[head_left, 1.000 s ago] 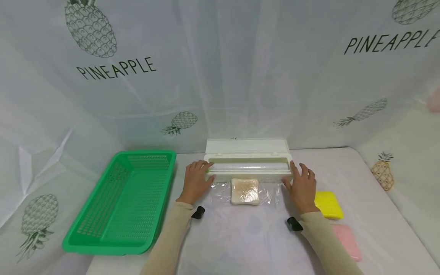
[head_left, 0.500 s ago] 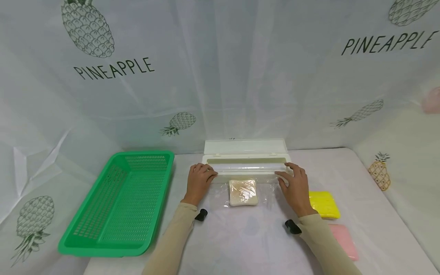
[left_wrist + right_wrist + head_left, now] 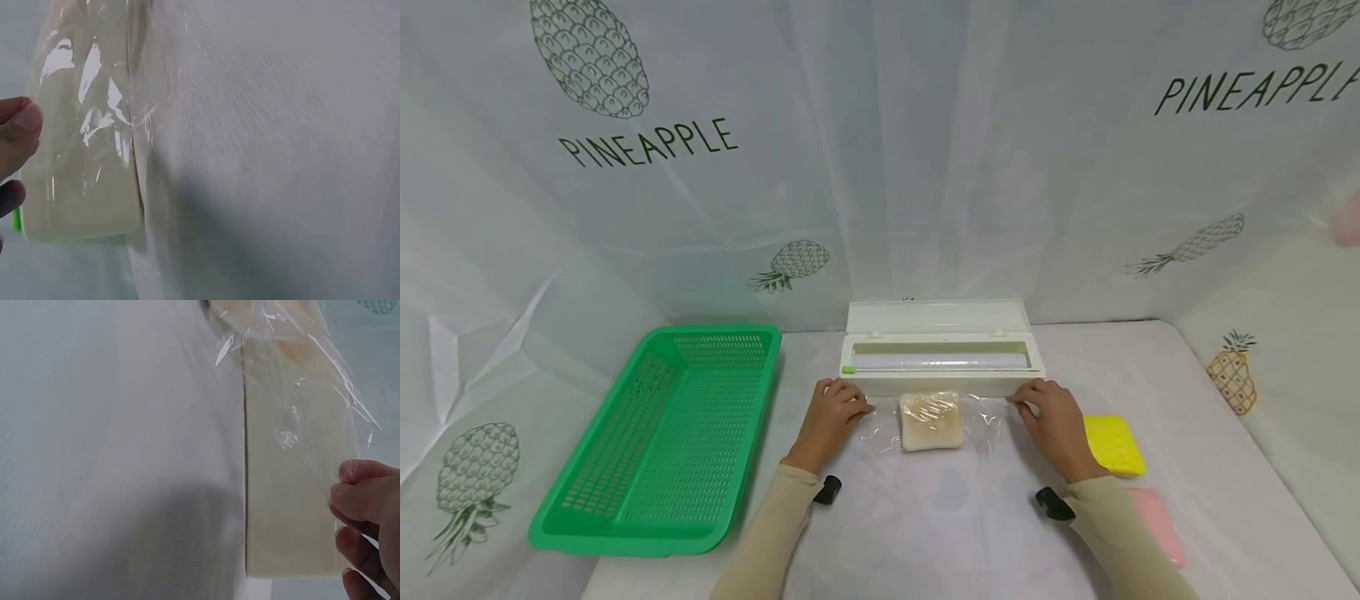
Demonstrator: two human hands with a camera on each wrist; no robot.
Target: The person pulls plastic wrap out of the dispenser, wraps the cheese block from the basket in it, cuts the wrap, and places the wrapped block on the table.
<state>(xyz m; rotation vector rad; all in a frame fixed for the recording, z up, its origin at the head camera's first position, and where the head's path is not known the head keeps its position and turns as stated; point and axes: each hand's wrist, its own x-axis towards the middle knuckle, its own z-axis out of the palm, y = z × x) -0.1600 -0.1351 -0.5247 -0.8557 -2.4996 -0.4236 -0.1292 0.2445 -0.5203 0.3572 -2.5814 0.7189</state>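
Note:
A slice of bread lies under clear plastic wrap in front of a white wrap dispenser. The dispenser's lid is up, and a roll of film shows inside it. At the left end of the film my left hand pinches its edge between thumb and finger. My right hand pinches the opposite end. In the left wrist view the wrap looks creased and shiny over the dispenser's front. The right wrist view shows the wrap drawn into folds toward my right fingertips.
A green perforated basket stands on the left of the white-covered table. To the right lie a yellow packet and a pink one, partly behind my right sleeve. A pineapple-print curtain closes off the back.
Both hands have come off the dispenser's front edge toward me, each now with an end of the film pinched. The green cutter at the dispenser's left end shows again.

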